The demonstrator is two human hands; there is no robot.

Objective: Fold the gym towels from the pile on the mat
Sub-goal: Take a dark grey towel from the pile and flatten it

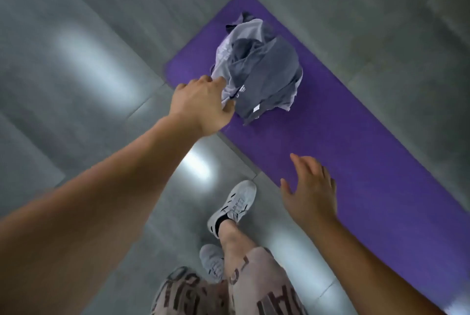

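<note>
A purple mat (343,136) runs slantwise from the upper middle of the frame down to the lower right, lying on a grey tiled floor (76,34). The only thing it holds is the pile of towels (264,70), which sits crumpled on the upper end of the mat, just above the centre of the frame. A dark grey towel (277,67) with small white tags makes up most of the heap, and a pale lilac towel (244,34) is tangled along its upper and left side.

The left hand (201,106) reaches in from the lower left, its fingers curled into the pale towel at the lower left edge of the pile, gripping the cloth. The right hand (312,192) is at the lower right of centre, over the near edge of the mat, fingers spread and relaxed, holding nothing; whether it touches the mat cannot be told.

At the bottom middle are two light grey shoes (234,202) and patterned shorts (254,289).
</note>
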